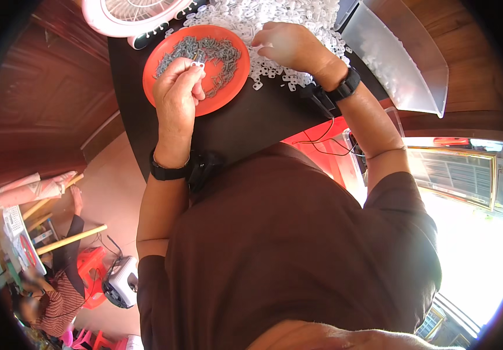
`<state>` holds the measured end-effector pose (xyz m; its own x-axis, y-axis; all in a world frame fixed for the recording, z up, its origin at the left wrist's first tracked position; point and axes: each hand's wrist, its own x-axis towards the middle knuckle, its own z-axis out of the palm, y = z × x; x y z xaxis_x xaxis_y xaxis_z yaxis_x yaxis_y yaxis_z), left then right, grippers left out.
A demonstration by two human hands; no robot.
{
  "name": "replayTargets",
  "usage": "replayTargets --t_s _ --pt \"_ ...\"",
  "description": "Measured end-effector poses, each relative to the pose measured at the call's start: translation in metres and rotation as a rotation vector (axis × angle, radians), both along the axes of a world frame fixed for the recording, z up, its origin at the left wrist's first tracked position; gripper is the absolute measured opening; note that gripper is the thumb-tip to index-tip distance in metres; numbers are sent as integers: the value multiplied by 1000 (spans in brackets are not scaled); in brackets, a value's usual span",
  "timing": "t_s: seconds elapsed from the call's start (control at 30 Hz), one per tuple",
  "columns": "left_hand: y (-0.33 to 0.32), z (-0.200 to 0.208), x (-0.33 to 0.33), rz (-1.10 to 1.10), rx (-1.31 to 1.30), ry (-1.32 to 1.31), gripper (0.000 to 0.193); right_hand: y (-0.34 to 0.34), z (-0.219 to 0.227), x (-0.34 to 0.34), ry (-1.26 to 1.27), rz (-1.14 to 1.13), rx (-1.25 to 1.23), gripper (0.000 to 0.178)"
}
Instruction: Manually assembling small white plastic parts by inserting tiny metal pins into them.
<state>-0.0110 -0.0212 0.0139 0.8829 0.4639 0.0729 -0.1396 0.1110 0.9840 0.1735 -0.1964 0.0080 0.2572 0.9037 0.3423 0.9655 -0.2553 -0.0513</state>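
One left hand (176, 90): thumb and fingers pinch a white, holed plastic piece (198, 64) over the orange-red plate (219, 104).
Plate: left on the black table (251, 119), bearing small gray fasteners (226, 53).
Right hand (295, 48): over the white-piece pile (245, 13), fingers bent; whether gripping, cannot tell.

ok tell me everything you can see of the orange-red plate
The plate is round, shallow and orange-red, with a raised rim, and looks like smooth plastic. It lies flat on the dark table, holding many small grey pieces, with bare patches showing. Loose white pieces crowd its right side. The left hand, pinching a white piece, covers part of its left side; whether that hand touches the plate is unclear.
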Motion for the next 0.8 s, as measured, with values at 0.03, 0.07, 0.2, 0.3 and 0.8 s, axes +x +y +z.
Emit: replayTargets --t_s 0.03,0.07,0.2,0.3,0.8 --pt "0 1 0 4 2 8 18 4 -2 -2 -11 -43 -46 14" --pt "-1 1 -1 8 5 17 18 6 -4 -2 -21 -86 -93 16" --pt "0 0 -1 2 -2 13 18 7 0 -1 15 -84 -106 17" --pt "0 0 0 -7 -4 9 18 7 -3 7 35 -105 -166 17" --pt "5 -4 0 -55 -268 -196 17 54 27 -40 1449 169 286 22"
